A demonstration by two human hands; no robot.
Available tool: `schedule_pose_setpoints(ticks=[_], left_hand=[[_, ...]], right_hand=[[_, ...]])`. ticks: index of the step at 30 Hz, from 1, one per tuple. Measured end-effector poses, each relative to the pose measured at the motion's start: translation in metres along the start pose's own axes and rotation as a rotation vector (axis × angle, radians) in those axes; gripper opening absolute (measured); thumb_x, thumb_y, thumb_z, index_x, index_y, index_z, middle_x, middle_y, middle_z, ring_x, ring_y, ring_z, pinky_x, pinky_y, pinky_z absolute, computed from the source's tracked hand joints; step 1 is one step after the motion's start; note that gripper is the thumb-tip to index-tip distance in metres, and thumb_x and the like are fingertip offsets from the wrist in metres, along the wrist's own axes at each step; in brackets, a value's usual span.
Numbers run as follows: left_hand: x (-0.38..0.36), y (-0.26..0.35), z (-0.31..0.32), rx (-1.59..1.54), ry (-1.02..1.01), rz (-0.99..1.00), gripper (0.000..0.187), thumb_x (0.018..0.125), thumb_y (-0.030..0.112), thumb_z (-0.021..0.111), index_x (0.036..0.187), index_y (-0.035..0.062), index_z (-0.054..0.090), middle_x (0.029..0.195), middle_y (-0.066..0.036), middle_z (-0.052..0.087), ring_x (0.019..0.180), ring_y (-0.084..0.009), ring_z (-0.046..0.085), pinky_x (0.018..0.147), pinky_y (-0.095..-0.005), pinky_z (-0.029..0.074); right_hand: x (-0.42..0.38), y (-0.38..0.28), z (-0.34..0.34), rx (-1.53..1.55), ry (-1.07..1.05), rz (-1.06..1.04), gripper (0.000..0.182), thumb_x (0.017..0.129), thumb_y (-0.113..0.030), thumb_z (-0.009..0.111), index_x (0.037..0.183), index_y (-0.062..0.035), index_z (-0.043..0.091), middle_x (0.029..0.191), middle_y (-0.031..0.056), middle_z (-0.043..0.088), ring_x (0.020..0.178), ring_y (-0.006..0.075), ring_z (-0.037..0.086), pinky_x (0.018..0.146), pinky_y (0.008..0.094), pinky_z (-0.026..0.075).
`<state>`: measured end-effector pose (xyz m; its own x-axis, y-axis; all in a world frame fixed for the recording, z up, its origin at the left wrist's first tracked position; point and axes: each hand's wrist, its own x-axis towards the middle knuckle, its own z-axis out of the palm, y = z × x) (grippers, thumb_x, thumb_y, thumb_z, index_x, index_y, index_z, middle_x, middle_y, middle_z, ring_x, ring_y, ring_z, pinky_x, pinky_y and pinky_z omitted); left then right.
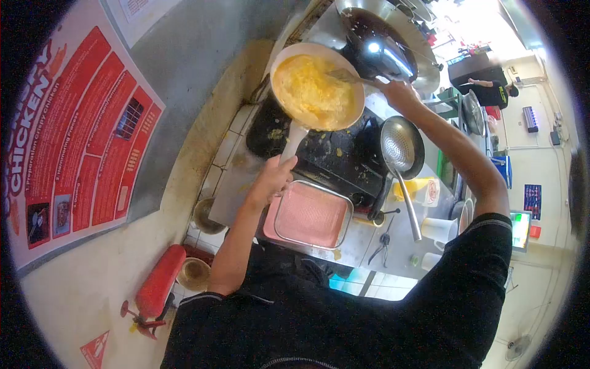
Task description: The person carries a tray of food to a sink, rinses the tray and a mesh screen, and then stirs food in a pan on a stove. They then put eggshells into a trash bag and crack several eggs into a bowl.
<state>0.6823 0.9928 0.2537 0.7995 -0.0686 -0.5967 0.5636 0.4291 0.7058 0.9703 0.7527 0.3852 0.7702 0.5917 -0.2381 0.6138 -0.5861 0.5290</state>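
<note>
My left hand [273, 179] is closed round the pale handle of a frying pan [278, 92], which is tilted above the black stove [332, 144]. Yellow egg [310, 86] spreads over the pan's inside. From the right, my right hand [393, 91] grips a spatula [345, 75], its blade at the egg inside the pan. Below the pan, near my left hand, lies a pink tray [310, 215] with a wire rack on it.
A large wok [430, 58] with dark liquid stands at the top. Right of the stove are a perforated ladle [398, 144] over a smaller pan, a yellow-and-white container [421, 190], tongs [384, 241] and a white mug [437, 229]. Another person [488, 93] is farther back.
</note>
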Motion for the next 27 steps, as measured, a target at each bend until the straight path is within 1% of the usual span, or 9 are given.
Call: schedule_pose_setpoints(ticks=[3, 7, 9, 12, 15, 17, 18, 21, 27], left_hand=[[0.002, -0.003, -0.002, -0.024, -0.048, 0.021, 0.020, 0.098, 0.030, 0.055, 0.094, 0.0114, 0.049, 0.059, 0.004, 0.038, 0.042, -0.0045, 0.032, 0.033, -0.0225, 0.025], [0.000, 0.001, 0.000, -0.023, -0.039, 0.001, 0.019, 0.098, 0.029, 0.055, 0.093, 0.0119, 0.048, 0.059, 0.004, 0.037, 0.043, -0.0038, 0.032, 0.032, -0.0221, 0.024], [0.003, -0.004, -0.002, -0.039, -0.055, 0.020, 0.018, 0.098, 0.028, 0.055, 0.093, 0.0118, 0.048, 0.060, 0.004, 0.038, 0.043, -0.0037, 0.032, 0.032, -0.0220, 0.024], [0.002, -0.004, 0.000, -0.021, -0.029, 0.036, 0.019, 0.097, 0.029, 0.056, 0.092, 0.0117, 0.048, 0.061, 0.004, 0.039, 0.042, -0.0039, 0.033, 0.032, -0.0216, 0.024], [-0.001, 0.002, 0.000, -0.006, -0.034, 0.003, 0.021, 0.096, 0.030, 0.057, 0.094, 0.0111, 0.049, 0.061, 0.003, 0.040, 0.043, -0.0040, 0.035, 0.032, -0.0211, 0.025], [0.004, -0.002, -0.002, -0.013, -0.040, 0.003, 0.022, 0.095, 0.030, 0.058, 0.095, 0.0105, 0.049, 0.061, 0.002, 0.041, 0.043, -0.0042, 0.036, 0.032, -0.0212, 0.026], [0.005, -0.004, -0.003, -0.015, -0.045, 0.003, 0.022, 0.095, 0.031, 0.058, 0.096, 0.0102, 0.050, 0.061, 0.002, 0.042, 0.043, -0.0043, 0.036, 0.032, -0.0212, 0.026], [0.004, -0.003, -0.003, -0.013, -0.032, 0.006, 0.023, 0.095, 0.030, 0.058, 0.097, 0.0092, 0.050, 0.061, 0.002, 0.043, 0.042, -0.0049, 0.036, 0.032, -0.0225, 0.027], [0.005, -0.003, -0.008, -0.006, -0.058, 0.012, 0.023, 0.096, 0.031, 0.056, 0.095, 0.0085, 0.050, 0.059, 0.001, 0.044, 0.042, -0.0066, 0.038, 0.033, -0.0248, 0.027]], right_hand=[[-0.019, -0.008, -0.017, 0.302, -0.084, -0.017, 0.042, 0.089, -0.007, 0.048, 0.125, -0.0243, 0.061, 0.108, 0.0075, 0.069, 0.099, 0.0260, 0.067, 0.087, 0.0426, 0.054], [-0.005, -0.003, -0.011, 0.052, -0.074, -0.340, 0.020, 0.088, -0.018, 0.057, 0.102, -0.0132, 0.069, 0.083, 0.0151, 0.069, 0.079, 0.0315, 0.068, 0.064, 0.0463, 0.054], [0.004, -0.003, -0.013, 0.089, -0.181, -0.271, 0.019, 0.090, -0.025, 0.055, 0.095, -0.0111, 0.068, 0.078, 0.0131, 0.068, 0.070, 0.0281, 0.067, 0.057, 0.0442, 0.053], [0.043, 0.002, -0.024, 0.375, -0.927, 0.243, 0.029, 0.095, -0.034, 0.049, 0.085, -0.0106, 0.062, 0.063, 0.0043, 0.057, 0.048, 0.0174, 0.052, 0.042, 0.0353, 0.042], [0.083, 0.044, 0.029, 0.548, -1.243, 0.271, 0.024, 0.096, -0.035, 0.049, 0.091, -0.0136, 0.058, 0.059, -0.0009, 0.044, 0.045, 0.0122, 0.040, 0.039, 0.0300, 0.033], [0.145, 0.113, 0.137, 0.829, -1.535, 0.204, 0.021, 0.096, -0.035, 0.049, 0.096, -0.0156, 0.056, 0.057, -0.0043, 0.036, 0.042, 0.0087, 0.032, 0.037, 0.0265, 0.027], [0.194, 0.181, 0.279, 1.150, -1.788, 0.220, 0.020, 0.097, -0.036, 0.049, 0.098, -0.0166, 0.055, 0.055, -0.0060, 0.032, 0.041, 0.0070, 0.028, 0.036, 0.0247, 0.024], [0.056, 0.000, -0.068, 0.497, -1.186, 0.301, 0.015, 0.096, -0.031, 0.054, 0.109, -0.0228, 0.056, 0.057, -0.0093, 0.026, 0.044, 0.0036, 0.024, 0.037, 0.0203, 0.019], [0.051, -0.003, -0.083, 0.654, -1.342, 0.276, 0.032, 0.098, -0.038, 0.054, 0.129, -0.0309, 0.056, 0.059, -0.0103, 0.028, 0.045, 0.0016, 0.024, 0.037, 0.0180, 0.019]])
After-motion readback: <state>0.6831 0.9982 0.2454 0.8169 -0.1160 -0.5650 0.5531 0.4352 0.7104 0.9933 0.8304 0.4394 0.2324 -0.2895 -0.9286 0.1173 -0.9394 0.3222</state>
